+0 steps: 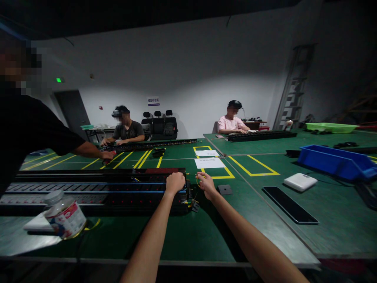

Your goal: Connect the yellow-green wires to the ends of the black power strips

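A long black rail assembly point(138, 197) with blue strips and rows of small red dots lies across the green table. My left hand point(176, 183) is closed over its right end, with the fingertips hidden behind the edge. Just to the right, my right hand point(206, 184) pinches a thin yellow wire point(197, 180) beside that end. Short wires and a small dark connector block point(195, 206) hang at the rail's end. A flat dark plate point(224, 190) lies next to my right hand.
A labelled jar point(67, 220) stands in front of the rail. To the right are a phone point(290, 205), a white box point(300, 182) and a blue bin point(335, 163). Paper sheets point(209, 163) lie ahead. A person point(38, 125) reaches in from the left; two others sit across.
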`<state>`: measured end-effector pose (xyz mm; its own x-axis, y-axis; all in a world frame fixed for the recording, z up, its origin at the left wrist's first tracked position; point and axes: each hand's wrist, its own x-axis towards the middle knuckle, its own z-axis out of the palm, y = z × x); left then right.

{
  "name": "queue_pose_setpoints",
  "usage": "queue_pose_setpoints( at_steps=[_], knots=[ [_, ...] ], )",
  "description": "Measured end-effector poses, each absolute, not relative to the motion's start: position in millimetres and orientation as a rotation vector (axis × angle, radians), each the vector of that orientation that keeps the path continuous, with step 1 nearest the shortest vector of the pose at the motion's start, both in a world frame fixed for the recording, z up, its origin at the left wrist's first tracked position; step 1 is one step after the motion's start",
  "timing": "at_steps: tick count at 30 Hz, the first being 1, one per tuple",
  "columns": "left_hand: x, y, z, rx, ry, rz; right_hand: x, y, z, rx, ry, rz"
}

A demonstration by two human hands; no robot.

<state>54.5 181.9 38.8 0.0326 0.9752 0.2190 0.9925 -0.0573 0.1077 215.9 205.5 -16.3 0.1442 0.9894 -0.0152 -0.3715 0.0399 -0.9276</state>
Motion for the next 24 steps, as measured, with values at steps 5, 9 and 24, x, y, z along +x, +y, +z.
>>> queue_pose_setpoints(
  at_steps=[5,9,24],
  knots=[
    [53.7,182.2,38.3,-2.224,-2.079,-0.382,215.6,205.6,-14.5,-0.98,-0.816,1.268],
    [53.7,182.2,38.2,-2.217,-2.075,-0.383,215.6,205.3,-14.6,-0.975,-0.817,1.267],
    [54.2,185.5,34.5,-2.191,-2.074,-0.385,215.5,208.6,-17.2,-0.994,-0.805,1.255]
  ],
)
